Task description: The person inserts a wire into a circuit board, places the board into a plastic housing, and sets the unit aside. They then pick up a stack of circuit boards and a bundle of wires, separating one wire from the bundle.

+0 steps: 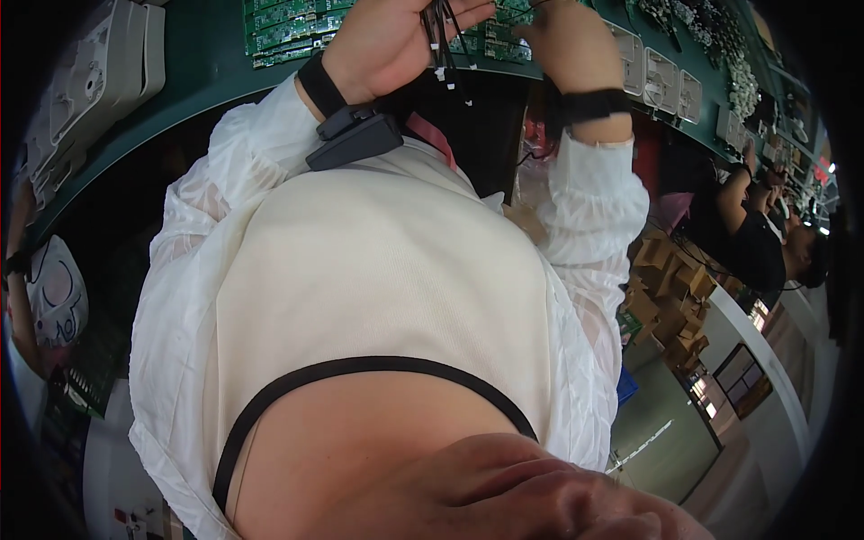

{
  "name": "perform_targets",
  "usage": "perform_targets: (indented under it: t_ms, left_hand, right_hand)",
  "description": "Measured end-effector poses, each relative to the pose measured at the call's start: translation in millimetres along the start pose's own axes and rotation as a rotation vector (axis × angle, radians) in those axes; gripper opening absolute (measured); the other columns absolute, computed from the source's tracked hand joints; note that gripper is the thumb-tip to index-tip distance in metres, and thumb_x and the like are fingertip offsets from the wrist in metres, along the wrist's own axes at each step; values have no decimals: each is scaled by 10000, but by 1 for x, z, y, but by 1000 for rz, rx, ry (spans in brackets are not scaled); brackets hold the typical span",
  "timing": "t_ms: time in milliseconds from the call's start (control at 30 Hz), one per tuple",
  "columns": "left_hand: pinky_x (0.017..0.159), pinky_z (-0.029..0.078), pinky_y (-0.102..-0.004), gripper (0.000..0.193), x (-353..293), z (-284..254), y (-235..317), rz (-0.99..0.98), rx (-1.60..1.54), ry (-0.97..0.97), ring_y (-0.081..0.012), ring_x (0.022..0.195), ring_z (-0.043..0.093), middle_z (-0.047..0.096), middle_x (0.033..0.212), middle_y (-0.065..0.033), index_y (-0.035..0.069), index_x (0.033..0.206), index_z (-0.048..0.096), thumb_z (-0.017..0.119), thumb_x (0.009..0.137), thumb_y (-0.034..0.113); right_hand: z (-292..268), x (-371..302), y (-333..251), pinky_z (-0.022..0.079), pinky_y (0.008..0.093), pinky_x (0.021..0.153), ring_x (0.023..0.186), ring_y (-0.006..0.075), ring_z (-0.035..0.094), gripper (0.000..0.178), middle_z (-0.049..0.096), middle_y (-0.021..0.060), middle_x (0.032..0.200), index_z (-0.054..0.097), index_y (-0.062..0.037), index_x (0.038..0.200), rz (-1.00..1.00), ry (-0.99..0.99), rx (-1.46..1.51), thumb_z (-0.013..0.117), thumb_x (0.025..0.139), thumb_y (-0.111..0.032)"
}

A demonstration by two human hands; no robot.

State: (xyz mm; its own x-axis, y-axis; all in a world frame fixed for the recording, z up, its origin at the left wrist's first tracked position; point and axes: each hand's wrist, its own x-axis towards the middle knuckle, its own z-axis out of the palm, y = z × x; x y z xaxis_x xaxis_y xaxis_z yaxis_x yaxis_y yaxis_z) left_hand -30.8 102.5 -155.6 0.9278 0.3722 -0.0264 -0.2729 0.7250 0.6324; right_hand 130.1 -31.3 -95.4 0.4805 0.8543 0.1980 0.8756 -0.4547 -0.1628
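At the top of the head view, my left hand (382,49) is closed loosely around a bundle of thin black wires (440,45). Their ends hang below the palm and carry small white plugs. My right hand (580,49) is beside it, knuckles up and fingers curled in. A thin black wire runs between the hands to its fingertips, which appear to pinch it; the upper frame edge cuts off part of the grip. Green circuit boards (297,27) lie in rows on the green tabletop (202,76), just beyond both hands.
White plastic housings (99,81) are stacked at the left; more housings (661,76) line the table edge at the right. Wire bundles (742,81) lie farther right. Another person in black (751,225) sits at the right, near cardboard boxes (670,288). A person's arm shows far left.
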Motion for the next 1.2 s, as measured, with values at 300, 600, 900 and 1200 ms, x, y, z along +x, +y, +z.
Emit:
perform_targets:
  t_ms: [300, 600, 900, 1200]
  left_hand:
    - [1136, 446, -404, 299, -11, 32, 12, -53, -267, 57, -282, 1329, 546, 549, 1427, -188, -38, 1145, 581, 406, 1107, 202]
    - [1136, 442, -397, 286, -9, 19, -1, 185, -146, -267, -281, 1305, 559, 557, 1412, -191, -25, 1097, 612, 435, 1101, 200]
    - [1016, 531, -346, 305, -13, 33, 10, -330, 133, 123, -236, 1154, 649, 644, 1243, -157, -37, 1171, 598, 422, 1107, 205]
    - [950, 567, -335, 334, -12, 28, 17, -302, 135, 34, -232, 1067, 693, 672, 1153, -154, -47, 1196, 588, 402, 1112, 218]
  right_hand:
    - [-16, -47, -22, 529, 251, 670, 747, 115, 668, 223, 722, 32, 893, 728, -33, 1072, 89, -357, 894, 771, 867, -111]
    - [-8, -58, -34, 534, 264, 698, 779, 147, 675, 228, 717, 56, 892, 723, -53, 1052, -30, -194, 648, 780, 833, -82]
    - [-11, -59, -23, 534, 428, 669, 800, 361, 651, 142, 659, 123, 872, 675, -68, 958, -131, 80, -73, 674, 817, -74]
    - [11, -63, -14, 533, 428, 664, 795, 356, 656, 174, 657, 128, 879, 673, -80, 998, -184, 171, 74, 670, 827, -52]
